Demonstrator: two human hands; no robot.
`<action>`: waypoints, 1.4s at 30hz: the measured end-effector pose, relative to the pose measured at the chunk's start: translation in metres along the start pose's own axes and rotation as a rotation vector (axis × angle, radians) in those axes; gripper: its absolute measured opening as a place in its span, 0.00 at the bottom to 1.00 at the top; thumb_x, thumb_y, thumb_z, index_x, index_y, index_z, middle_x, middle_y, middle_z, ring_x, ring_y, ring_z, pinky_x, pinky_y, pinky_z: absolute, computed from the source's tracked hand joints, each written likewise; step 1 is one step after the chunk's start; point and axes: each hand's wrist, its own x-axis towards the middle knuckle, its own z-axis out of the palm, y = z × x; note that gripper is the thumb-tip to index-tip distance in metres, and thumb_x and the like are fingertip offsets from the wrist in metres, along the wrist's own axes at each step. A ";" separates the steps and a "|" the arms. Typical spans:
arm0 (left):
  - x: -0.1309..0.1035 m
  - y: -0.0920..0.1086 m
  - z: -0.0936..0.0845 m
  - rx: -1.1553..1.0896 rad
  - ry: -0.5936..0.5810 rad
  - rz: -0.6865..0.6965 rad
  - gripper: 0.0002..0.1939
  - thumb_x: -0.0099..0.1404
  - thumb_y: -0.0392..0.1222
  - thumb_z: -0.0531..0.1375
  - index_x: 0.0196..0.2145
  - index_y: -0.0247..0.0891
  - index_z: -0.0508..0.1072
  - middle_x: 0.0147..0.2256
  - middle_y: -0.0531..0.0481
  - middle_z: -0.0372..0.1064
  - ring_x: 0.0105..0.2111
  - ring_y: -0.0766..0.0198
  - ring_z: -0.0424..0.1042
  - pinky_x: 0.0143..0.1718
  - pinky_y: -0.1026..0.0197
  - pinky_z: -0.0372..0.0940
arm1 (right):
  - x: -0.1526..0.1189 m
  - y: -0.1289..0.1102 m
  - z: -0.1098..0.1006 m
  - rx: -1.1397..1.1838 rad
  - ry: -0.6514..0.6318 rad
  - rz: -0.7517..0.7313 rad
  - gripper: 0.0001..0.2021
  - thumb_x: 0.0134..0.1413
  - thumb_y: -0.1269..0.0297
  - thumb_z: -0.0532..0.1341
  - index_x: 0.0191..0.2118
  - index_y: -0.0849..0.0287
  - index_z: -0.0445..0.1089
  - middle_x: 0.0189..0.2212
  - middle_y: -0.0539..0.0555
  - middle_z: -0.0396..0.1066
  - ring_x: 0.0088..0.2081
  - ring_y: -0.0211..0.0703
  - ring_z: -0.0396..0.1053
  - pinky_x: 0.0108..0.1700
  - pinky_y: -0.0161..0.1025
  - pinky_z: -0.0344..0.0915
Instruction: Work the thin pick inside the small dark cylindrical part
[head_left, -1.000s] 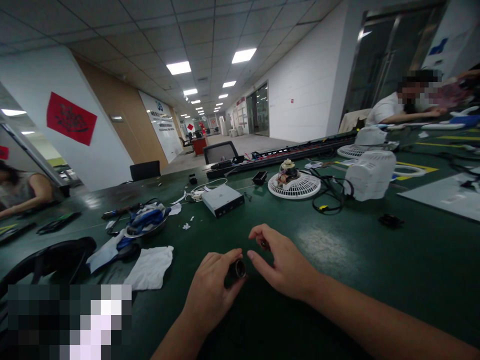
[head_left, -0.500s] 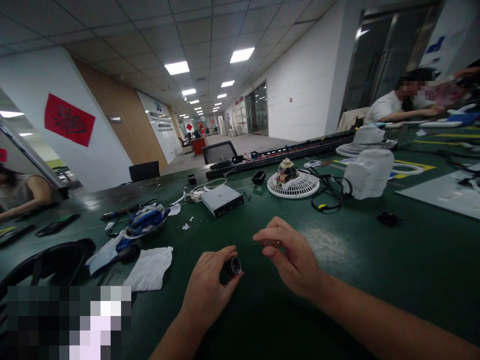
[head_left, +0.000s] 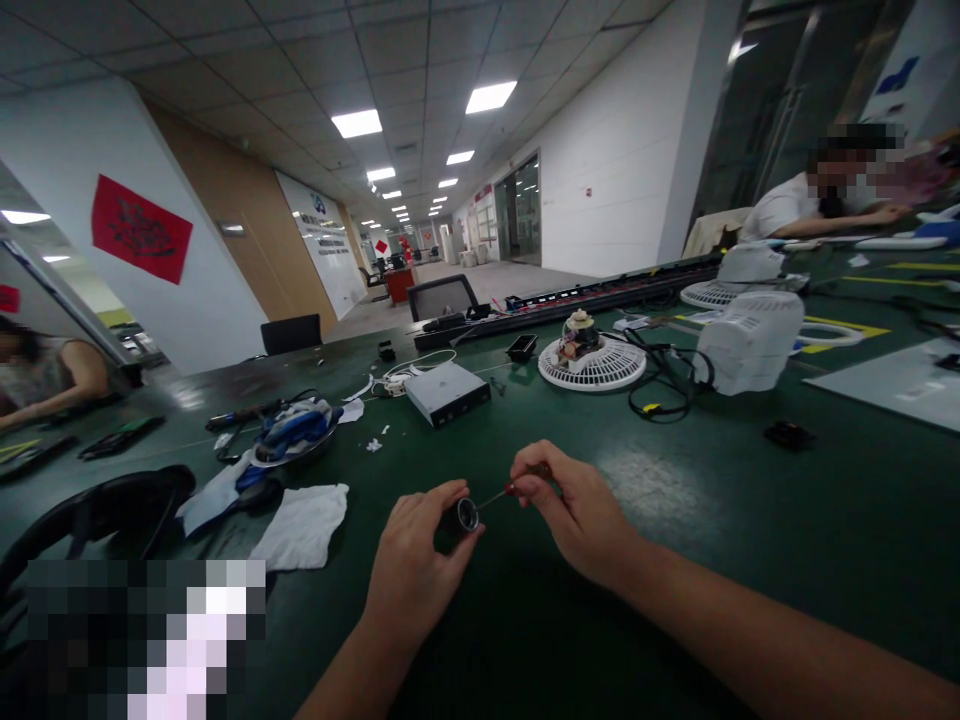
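Note:
My left hand grips a small dark cylinder between thumb and fingers, its round, silver-rimmed end facing right. Closed around a screwdriver, my right hand is just to the right of it. The thin shaft points left, and its tip reaches the rim of the cylinder; whether it is inside or only at the edge I cannot tell. A red collar shows at the fingers, which cover most of the handle. Both hands are above the green tabletop.
Beyond my hands lie a grey disc drive, a small black box and a white fan grille with motor. A white housing stands right. Leftward are a white cloth and a bowl with blue cloth. People sit on both sides.
The screwdriver's shaft now shows, turned toward the cylinder; before, only a bit of the handle was visible at my right fingers. My left hand keeps its grip, and the view has shifted slightly.

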 end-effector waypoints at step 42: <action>0.002 0.002 0.002 -0.009 -0.015 0.046 0.19 0.59 0.35 0.67 0.49 0.39 0.74 0.39 0.47 0.77 0.37 0.56 0.75 0.39 0.50 0.71 | -0.001 0.006 0.006 0.135 0.049 0.088 0.11 0.69 0.58 0.53 0.37 0.57 0.65 0.27 0.49 0.68 0.27 0.37 0.69 0.30 0.34 0.65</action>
